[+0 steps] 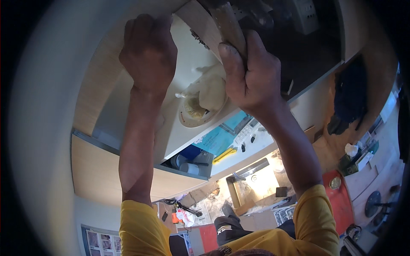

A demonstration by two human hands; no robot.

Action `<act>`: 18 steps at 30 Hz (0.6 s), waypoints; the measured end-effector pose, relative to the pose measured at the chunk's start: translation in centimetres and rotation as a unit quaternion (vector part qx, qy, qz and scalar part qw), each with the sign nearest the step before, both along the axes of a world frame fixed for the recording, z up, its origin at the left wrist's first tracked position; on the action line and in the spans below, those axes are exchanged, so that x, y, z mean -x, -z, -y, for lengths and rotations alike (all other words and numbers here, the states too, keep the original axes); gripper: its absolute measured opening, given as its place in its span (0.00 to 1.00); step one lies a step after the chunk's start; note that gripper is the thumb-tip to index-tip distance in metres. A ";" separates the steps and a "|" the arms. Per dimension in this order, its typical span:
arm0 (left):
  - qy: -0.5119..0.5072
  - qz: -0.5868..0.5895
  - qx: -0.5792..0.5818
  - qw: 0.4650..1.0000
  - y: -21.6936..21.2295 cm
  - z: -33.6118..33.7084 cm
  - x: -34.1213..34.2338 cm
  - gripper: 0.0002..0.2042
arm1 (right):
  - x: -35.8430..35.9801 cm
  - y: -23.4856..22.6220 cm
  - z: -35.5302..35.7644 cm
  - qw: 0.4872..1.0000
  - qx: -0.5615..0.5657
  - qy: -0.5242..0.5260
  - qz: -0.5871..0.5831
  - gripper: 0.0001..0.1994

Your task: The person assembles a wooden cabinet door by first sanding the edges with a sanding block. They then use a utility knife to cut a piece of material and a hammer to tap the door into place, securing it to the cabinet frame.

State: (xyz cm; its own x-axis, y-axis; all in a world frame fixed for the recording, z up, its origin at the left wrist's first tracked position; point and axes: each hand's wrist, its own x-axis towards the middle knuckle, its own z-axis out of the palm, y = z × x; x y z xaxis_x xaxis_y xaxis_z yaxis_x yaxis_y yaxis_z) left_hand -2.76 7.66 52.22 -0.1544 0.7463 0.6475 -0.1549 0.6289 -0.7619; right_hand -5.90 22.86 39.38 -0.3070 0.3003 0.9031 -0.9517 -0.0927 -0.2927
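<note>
1. right hand [252,74] keeps a clenched grip on a scraper [230,25], blade against the white panel [188,47].
2. left hand [149,53] presses that panel flat, grasping nothing.
3. putty [211,91] on the round plate [188,121] looks barely used; most spreading remains.

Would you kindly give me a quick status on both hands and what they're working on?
Left hand pressed flat against the white panel. Right hand gripping a flat wooden strip at the panel's edge. Round white fitting sits between the arms, untouched.
</note>
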 end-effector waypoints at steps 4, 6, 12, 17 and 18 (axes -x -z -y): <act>0.013 0.025 -0.028 0.999 0.0 -0.1 -0.1 0.08 | 0.0 -0.4 0.1 0.994 -0.085 -0.001 0.073 0.13; 0.014 0.027 -0.025 0.999 -0.1 -0.2 -0.2 0.08 | -0.2 -0.5 0.2 0.994 -0.080 0.003 0.079 0.13; 0.013 0.027 -0.021 0.999 -0.1 -0.4 -0.2 0.02 | -0.7 -0.3 0.7 0.997 -0.056 0.016 0.050 0.14; 0.014 0.007 0.029 0.999 -0.3 -0.2 -0.1 0.03 | -0.7 -0.3 1.2 0.995 -0.057 -0.004 0.084 0.14; 0.010 0.006 0.028 1.000 -0.4 -0.1 -0.1 0.02 | -0.7 -0.3 1.3 0.997 -0.033 -0.004 0.071 0.14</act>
State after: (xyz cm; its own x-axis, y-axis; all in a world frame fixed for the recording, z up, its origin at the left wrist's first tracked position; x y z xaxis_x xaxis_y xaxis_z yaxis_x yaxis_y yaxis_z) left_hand -2.62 7.76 52.59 -0.1466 0.7842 0.6029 -0.1330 0.5884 -0.7976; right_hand -5.23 21.60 39.69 -0.4357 0.2393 0.8677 -0.8993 -0.0764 -0.4305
